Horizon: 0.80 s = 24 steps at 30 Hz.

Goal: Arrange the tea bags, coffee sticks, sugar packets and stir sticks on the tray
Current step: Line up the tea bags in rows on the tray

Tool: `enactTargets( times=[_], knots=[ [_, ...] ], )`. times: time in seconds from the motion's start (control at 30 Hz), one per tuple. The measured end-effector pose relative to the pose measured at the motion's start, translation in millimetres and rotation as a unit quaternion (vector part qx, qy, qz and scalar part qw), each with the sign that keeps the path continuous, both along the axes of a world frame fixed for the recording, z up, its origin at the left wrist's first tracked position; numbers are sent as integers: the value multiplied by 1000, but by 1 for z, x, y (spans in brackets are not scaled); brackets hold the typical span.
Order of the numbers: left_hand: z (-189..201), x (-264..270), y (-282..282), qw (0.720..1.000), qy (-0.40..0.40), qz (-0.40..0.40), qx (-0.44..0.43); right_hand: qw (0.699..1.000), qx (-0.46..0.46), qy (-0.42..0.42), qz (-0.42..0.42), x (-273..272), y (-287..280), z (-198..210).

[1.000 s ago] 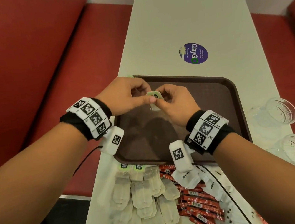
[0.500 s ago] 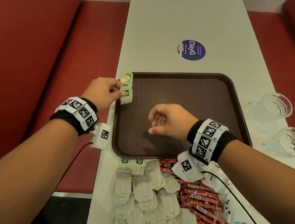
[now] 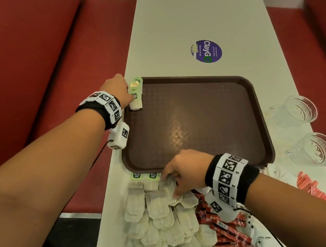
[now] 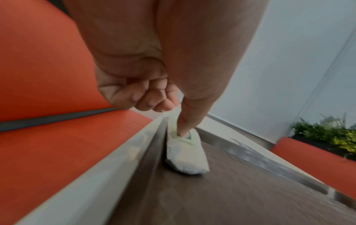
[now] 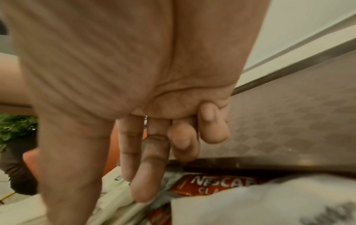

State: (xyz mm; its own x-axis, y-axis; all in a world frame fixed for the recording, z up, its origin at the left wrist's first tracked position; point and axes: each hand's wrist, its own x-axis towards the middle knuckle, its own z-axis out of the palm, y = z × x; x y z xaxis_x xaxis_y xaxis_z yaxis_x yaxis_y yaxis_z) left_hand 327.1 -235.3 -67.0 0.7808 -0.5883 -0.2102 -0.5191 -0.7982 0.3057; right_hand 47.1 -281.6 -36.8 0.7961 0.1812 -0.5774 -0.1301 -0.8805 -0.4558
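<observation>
- Since half a second ago, the right hand (image 3: pixel 184 172) has left the tray (image 3: pixel 200 117) and gone down to the loose tea bags (image 3: pixel 158 216) on the table (image 3: pixel 192 10).
- Its fingers (image 5: pixel 143 169) are straight and touch the pile; nothing is gripped yet.
- Left hand (image 3: pixel 116 91) pins the placed tea bag (image 3: pixel 136 102) with its thumb at the tray's far left corner, the other fingers curled.
- Best to pinch only one bag by its tag, so the strings do not drag neighbours.
- Lay it just beside the first one.

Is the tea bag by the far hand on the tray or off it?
On the tray. The tea bag lies flat on the brown tray, in its far left corner, with the left hand pressing its green tag.
</observation>
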Motion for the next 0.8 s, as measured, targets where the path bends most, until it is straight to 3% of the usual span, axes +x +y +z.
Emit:
enactTargets(
  times=[0.3,0.4,0.57,0.8],
  knots=[
    [5,-26,-21,991,-21,-67,115,998,-44,-11,34,5,7,-6],
    [20,-33,-11,994,-7,-70,86,998,-53,-21,36,4,9,-7],
    [55,-66,40,990,68,-115,-50,997,-62,-41,16,1,11,-11],
    [63,-136,125,957,153,-248,-5,996,-29,-84,-30,-6,4,-2]
  ],
)
